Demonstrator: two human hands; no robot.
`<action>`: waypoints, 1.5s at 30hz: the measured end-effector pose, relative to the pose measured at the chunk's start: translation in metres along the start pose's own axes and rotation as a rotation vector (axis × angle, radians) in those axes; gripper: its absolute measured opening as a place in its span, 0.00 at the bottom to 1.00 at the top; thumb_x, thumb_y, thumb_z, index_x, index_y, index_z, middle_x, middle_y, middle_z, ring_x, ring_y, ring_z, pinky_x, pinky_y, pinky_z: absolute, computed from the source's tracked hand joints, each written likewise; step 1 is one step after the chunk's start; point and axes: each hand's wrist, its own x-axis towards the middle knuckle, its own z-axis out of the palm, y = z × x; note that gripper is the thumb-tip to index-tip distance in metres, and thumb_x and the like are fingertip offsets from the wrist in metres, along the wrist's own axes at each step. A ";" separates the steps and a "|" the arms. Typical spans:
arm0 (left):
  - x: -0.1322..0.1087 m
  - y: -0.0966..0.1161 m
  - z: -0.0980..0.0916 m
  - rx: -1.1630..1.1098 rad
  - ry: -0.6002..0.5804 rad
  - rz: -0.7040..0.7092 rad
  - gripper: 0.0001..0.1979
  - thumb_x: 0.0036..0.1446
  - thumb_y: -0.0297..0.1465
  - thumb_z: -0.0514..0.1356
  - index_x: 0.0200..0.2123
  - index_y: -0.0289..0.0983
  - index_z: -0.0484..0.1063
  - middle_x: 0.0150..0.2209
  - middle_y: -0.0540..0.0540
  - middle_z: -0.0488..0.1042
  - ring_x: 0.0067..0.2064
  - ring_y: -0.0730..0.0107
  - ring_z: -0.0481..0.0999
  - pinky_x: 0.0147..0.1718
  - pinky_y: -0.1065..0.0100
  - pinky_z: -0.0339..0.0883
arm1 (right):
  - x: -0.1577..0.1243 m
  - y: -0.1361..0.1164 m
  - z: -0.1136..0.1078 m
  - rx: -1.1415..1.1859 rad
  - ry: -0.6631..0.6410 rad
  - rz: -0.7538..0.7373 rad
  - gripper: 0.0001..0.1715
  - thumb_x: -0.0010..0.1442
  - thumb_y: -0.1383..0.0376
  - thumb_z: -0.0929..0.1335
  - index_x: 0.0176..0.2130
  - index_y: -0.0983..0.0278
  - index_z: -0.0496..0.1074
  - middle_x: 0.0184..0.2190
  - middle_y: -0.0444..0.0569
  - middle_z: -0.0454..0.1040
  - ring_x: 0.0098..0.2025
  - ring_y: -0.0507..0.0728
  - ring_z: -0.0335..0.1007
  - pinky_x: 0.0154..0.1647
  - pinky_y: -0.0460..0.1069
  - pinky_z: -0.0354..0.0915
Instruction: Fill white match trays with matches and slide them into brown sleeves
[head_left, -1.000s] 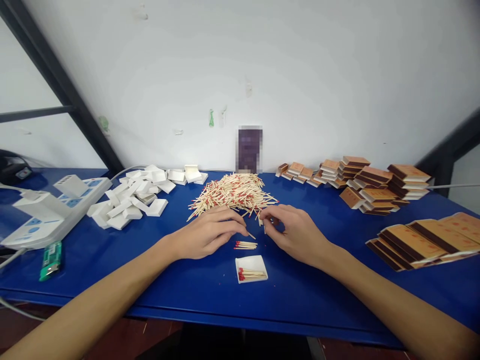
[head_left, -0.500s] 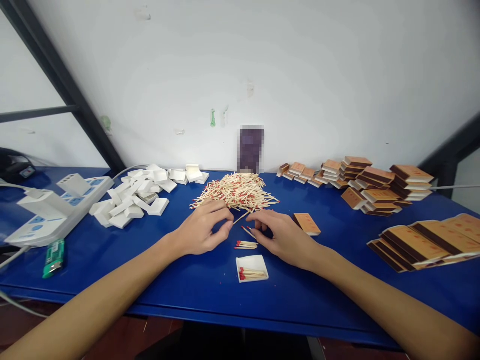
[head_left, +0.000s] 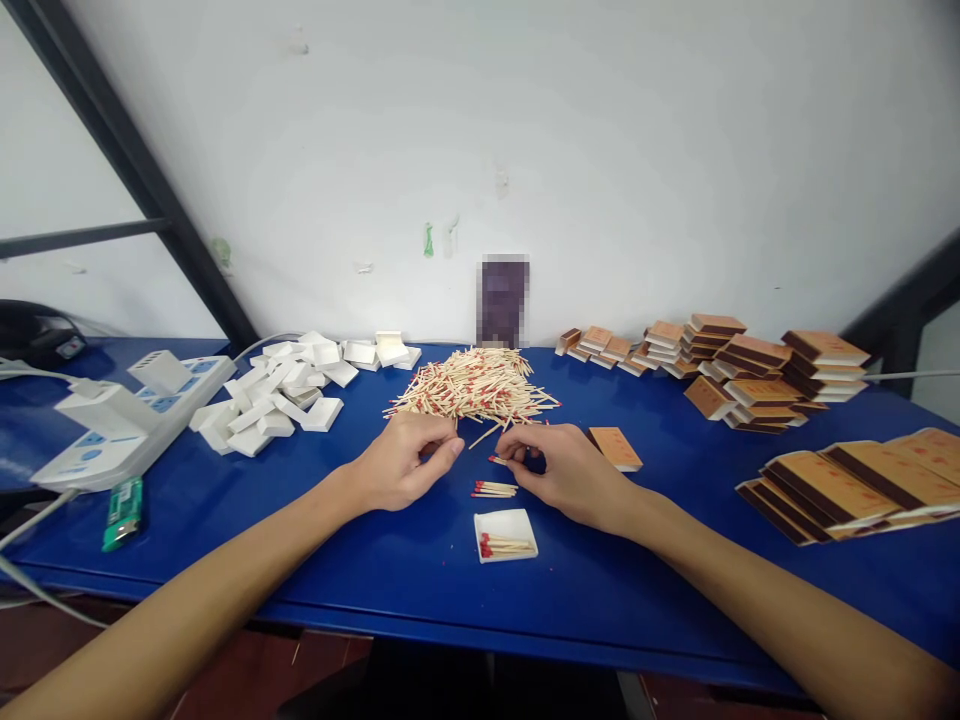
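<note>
My left hand (head_left: 405, 462) rests on the blue table (head_left: 375, 560) at the near edge of a pile of red-tipped matches (head_left: 472, 385), its fingers pinched on a few matches. My right hand (head_left: 562, 470) pinches a single match (head_left: 498, 460) by its tip, just above a small row of sorted matches (head_left: 493, 489). In front of both hands lies a white inner tray (head_left: 506, 534) holding a few matches. An orange matchbox sleeve (head_left: 615, 447) sits just right of my right hand.
Empty white trays (head_left: 277, 400) are heaped at back left, beside a white power strip (head_left: 112, 425) and a green lighter (head_left: 122, 513). Stacks of orange matchboxes (head_left: 742, 375) stand at back right, flat sleeves (head_left: 847, 480) at the right edge.
Both hands drew back from the pile toward each other, each pinching matches. My right hand shifted left, uncovering the orange sleeve.
</note>
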 end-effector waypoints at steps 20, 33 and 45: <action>0.001 -0.002 0.008 0.204 -0.127 0.030 0.11 0.61 0.29 0.50 0.31 0.35 0.70 0.23 0.50 0.69 0.26 0.72 0.66 0.29 0.69 0.60 | -0.013 0.017 -0.033 -0.550 -0.098 0.102 0.07 0.61 0.69 0.65 0.35 0.62 0.73 0.34 0.48 0.72 0.34 0.56 0.69 0.33 0.49 0.59; 0.004 -0.002 0.007 0.282 -0.211 -0.029 0.13 0.64 0.31 0.50 0.37 0.36 0.74 0.21 0.51 0.68 0.26 0.71 0.68 0.35 0.66 0.60 | -0.014 -0.003 -0.028 -0.366 0.031 -0.039 0.08 0.67 0.64 0.62 0.39 0.60 0.70 0.34 0.47 0.77 0.35 0.56 0.70 0.39 0.51 0.62; 0.006 -0.004 0.007 0.273 -0.254 -0.053 0.20 0.67 0.32 0.47 0.25 0.34 0.70 0.25 0.48 0.70 0.28 0.70 0.68 0.32 0.67 0.59 | -0.002 0.007 -0.007 -0.296 0.013 -0.085 0.06 0.65 0.68 0.63 0.38 0.62 0.70 0.35 0.49 0.75 0.39 0.57 0.71 0.39 0.50 0.64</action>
